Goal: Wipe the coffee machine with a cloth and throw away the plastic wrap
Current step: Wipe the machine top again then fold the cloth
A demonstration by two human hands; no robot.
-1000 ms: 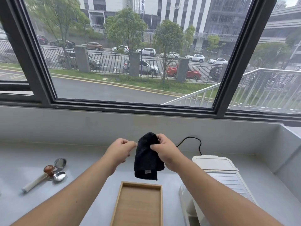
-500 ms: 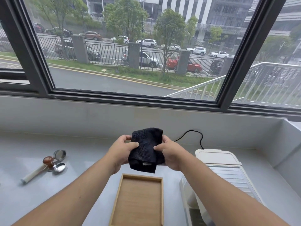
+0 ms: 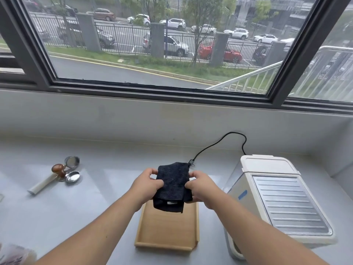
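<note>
A black cloth (image 3: 172,185) is folded between my two hands, held above the far end of a wooden tray (image 3: 168,230). My left hand (image 3: 147,185) grips its left edge and my right hand (image 3: 200,187) grips its right edge. The white coffee machine (image 3: 277,199) with a ribbed metal top stands to the right of my right forearm; a blue sticker shows on its left side. Crumpled clear plastic wrap (image 3: 13,254) shows at the bottom left corner, partly cut off.
A portafilter with a white handle, a wooden-knobbed tamper and metal filter baskets (image 3: 63,172) lie on the grey counter at the left. A black power cord (image 3: 219,143) runs from the machine along the back wall under the window.
My left hand has closed onto the cloth, which has been folded into a compact pad between both hands. The view has tilted down, so the tray and machine show fuller.
</note>
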